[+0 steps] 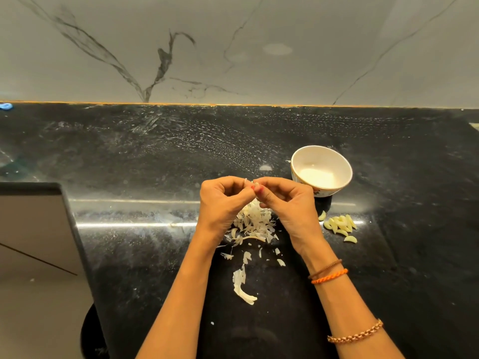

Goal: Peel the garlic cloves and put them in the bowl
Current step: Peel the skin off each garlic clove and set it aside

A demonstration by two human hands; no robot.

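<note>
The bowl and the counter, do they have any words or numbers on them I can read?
None: no words, numbers or brand names show anywhere in this view.
The bowl has only a small painted pattern low on its outside, no letters.
The black counter shows only specks and streaks.
The marble wall has only dark veins.

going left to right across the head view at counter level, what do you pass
left hand → garlic clove pinched between both hands → right hand → bowl, with the pile of peeled cloves just in front of it
</note>
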